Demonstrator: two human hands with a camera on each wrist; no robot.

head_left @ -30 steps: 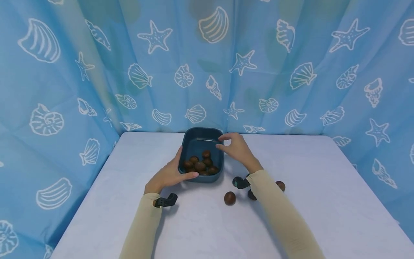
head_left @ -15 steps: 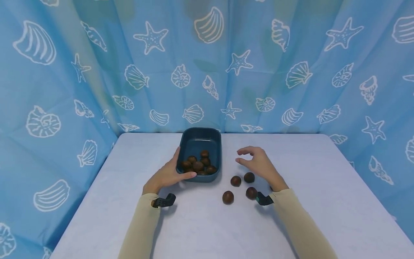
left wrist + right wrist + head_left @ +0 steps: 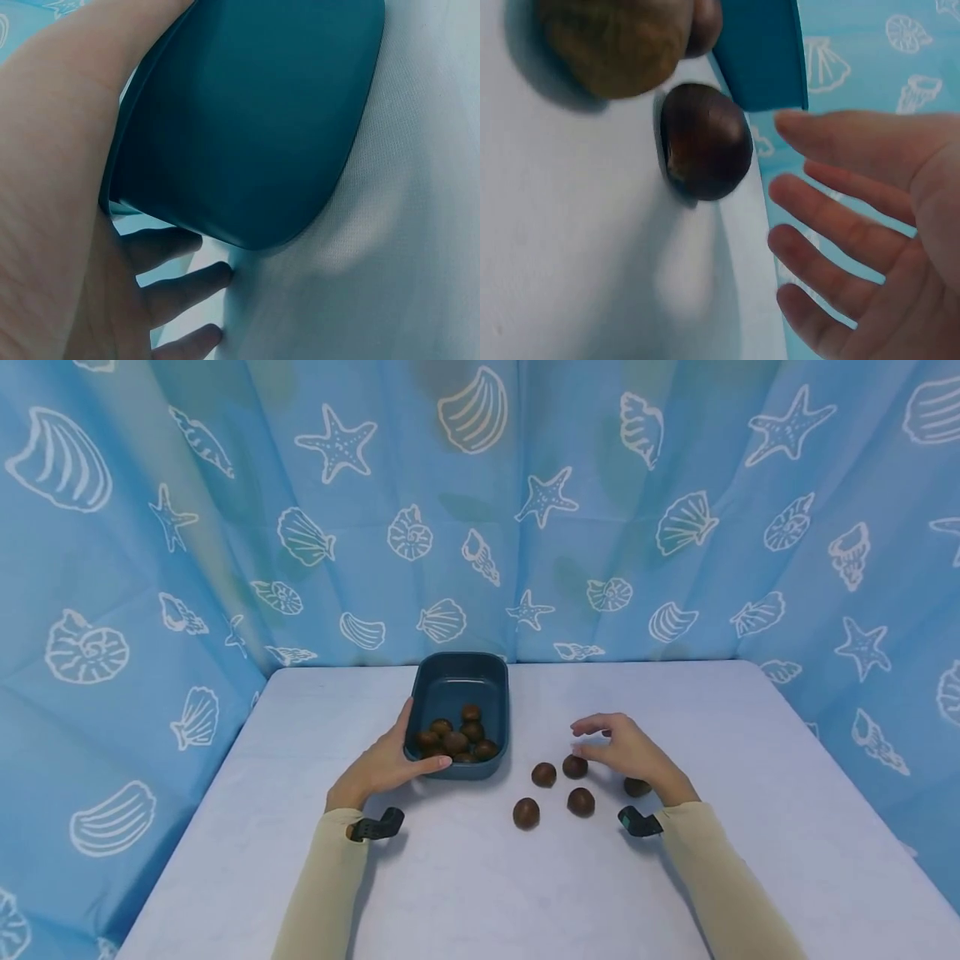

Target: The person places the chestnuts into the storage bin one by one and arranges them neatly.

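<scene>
A dark blue rectangular dish (image 3: 497,767) stands at the back of the table, with several brown chestnuts (image 3: 454,742) piled toward its near end. My left hand (image 3: 378,772) holds its near left corner, thumb along the front rim and fingers by the left side. My right hand (image 3: 630,750) hovers over the table right of the dish, thumb and fingers apart, nothing between them. Just below its thumb sits a chestnut (image 3: 575,767); in the right wrist view a glossy dark chestnut (image 3: 707,142) lies short of the fingertips.
Other loose chestnuts lie on the white tablecloth: one nearer the dish (image 3: 543,775), two nearer the front (image 3: 527,813), and one partly behind the right wrist (image 3: 637,787). A blue shell-patterned curtain (image 3: 360,560) hangs along the table's back edge.
My right hand has moved away from the dish's right rim, rightward and down toward the loose chestnuts. My left hand stays at the dish corner. The head view has shifted slightly.
</scene>
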